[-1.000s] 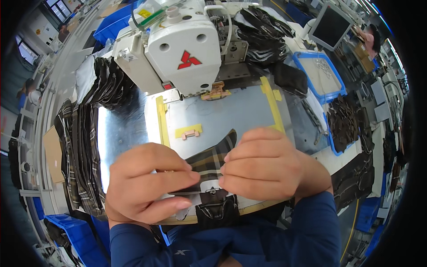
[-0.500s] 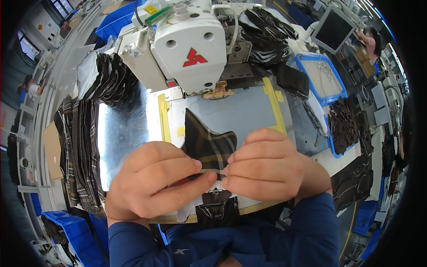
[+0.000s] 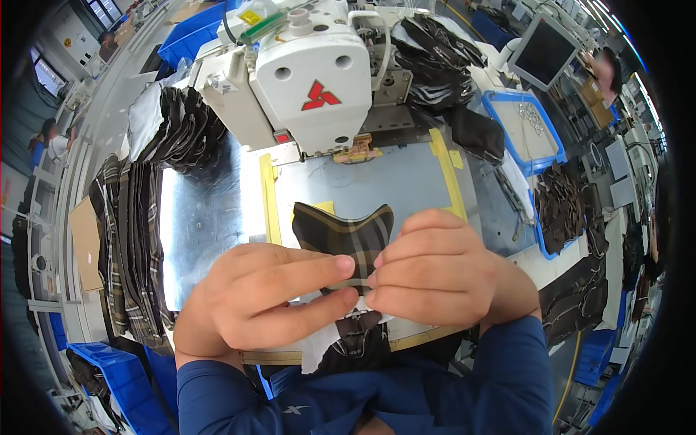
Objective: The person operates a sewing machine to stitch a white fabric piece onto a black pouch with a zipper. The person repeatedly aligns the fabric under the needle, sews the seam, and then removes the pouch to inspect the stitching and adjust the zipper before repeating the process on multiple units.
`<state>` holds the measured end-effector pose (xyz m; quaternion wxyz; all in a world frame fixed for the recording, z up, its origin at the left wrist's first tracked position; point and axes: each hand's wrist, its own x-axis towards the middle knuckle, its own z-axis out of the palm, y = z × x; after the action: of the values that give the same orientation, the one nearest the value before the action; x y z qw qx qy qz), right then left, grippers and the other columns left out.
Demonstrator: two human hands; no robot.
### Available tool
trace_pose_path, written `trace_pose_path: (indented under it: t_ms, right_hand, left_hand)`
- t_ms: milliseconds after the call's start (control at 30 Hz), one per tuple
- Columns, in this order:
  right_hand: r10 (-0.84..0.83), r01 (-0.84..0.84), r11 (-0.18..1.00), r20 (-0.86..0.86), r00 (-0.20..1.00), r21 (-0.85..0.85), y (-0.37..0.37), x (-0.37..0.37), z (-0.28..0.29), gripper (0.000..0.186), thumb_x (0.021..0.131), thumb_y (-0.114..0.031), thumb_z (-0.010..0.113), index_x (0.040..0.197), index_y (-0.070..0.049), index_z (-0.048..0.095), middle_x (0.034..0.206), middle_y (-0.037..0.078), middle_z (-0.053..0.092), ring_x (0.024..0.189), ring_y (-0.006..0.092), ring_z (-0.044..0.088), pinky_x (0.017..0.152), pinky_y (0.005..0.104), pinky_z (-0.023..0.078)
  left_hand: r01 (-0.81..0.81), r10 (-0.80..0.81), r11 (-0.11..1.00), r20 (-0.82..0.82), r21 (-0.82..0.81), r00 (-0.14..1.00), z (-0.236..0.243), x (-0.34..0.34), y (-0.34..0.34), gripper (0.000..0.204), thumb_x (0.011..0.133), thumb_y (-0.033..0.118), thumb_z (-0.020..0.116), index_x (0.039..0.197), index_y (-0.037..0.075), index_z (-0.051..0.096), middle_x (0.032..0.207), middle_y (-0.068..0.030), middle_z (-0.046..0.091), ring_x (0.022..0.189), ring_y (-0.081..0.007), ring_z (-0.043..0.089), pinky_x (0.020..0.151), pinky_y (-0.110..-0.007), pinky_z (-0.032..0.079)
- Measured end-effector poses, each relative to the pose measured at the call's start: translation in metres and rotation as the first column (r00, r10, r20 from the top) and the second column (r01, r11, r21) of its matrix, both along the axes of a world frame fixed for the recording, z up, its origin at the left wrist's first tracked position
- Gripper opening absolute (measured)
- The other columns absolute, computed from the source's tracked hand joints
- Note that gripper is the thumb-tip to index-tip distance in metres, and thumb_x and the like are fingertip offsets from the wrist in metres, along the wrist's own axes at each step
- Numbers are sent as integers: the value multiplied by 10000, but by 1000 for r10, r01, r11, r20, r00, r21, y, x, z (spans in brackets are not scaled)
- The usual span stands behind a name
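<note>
A dark plaid fabric piece (image 3: pixel 341 235) with pale stripes stands out in front of me, its upper edge dipping in the middle between two corners. My left hand (image 3: pixel 264 293) is closed on its left side, thumb and fingers near the pale stripe. From the other side my right hand (image 3: pixel 435 275) pinches it, fingers curled together. Below my fingertips hang a white scrap (image 3: pixel 319 348) and a dark piece with a small tab (image 3: pixel 359 337); how they join the fabric is hidden. Beyond the fabric is the white sewing machine (image 3: pixel 312 98), its brass-coloured clamp (image 3: pixel 357 150) over the metal plate.
Yellow tape (image 3: pixel 270 199) marks the work plate's sides. Stacks of plaid cloth (image 3: pixel 134 246) and dark pieces (image 3: pixel 181 130) stand at the left. On the right are a blue-rimmed tray (image 3: pixel 525 134), a bin of dark scraps (image 3: pixel 558 206) and thread snips (image 3: pixel 513 192).
The fabric's upper part has turned and lowered toward me, its pointed left corner now spread wider. My left fingers have moved right, closer to my right hand, which has hardly moved.
</note>
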<state>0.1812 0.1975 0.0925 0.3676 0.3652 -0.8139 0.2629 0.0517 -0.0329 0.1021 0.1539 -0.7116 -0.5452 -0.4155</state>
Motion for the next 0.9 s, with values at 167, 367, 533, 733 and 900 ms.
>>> trace_pose_path:
  t_ms: [167, 367, 533, 733, 900]
  right_hand:
    - [39, -36, 997, 32, 999, -70, -1, -2, -4, 171, 849, -127, 761, 987, -28, 753, 919, 71, 707, 847, 253, 696, 729, 401, 553]
    - [28, 39, 967, 259, 965, -252, 0, 3, -6, 207, 825, -28, 818, 1021, -24, 752, 932, 78, 729, 820, 261, 723, 703, 368, 578]
    - [13, 158, 920, 429, 903, -359, 1, 1, -3, 214, 825, 26, 843, 1008, -43, 758, 927, 90, 749, 789, 232, 741, 658, 313, 570]
    - [36, 163, 906, 454, 890, -391, -3, -3, -8, 190, 834, 11, 841, 996, -56, 766, 889, 80, 742, 760, 216, 734, 641, 307, 562]
    - [44, 154, 930, 518, 855, -333, 1, -2, -2, 183, 821, 19, 859, 980, -25, 782, 913, 125, 768, 784, 236, 760, 661, 314, 584]
  left_hand:
    - [22, -24, 1000, 159, 13, 987, -14, 2, 4, 136, 770, -30, 871, 861, 25, 785, 1088, -156, 792, 836, -292, 802, 681, -338, 660]
    - [343, -231, 938, 654, -46, 721, -23, -16, 10, 363, 847, 162, 841, 1118, -68, 766, 1113, -250, 774, 961, -342, 789, 802, -398, 643]
    - [315, -211, 949, 695, -24, 687, -25, -9, 17, 637, 769, 329, 907, 1209, -102, 747, 1128, -239, 773, 941, -338, 758, 826, -389, 600]
    - [105, -30, 990, 586, -94, 809, -31, 0, 17, 318, 807, -96, 850, 1112, -35, 783, 1012, -163, 798, 834, -261, 768, 733, -326, 602]
    - [106, -30, 989, 551, -107, 834, -34, -4, 14, 349, 764, -93, 846, 1101, -17, 793, 998, -162, 801, 861, -278, 779, 749, -336, 613]
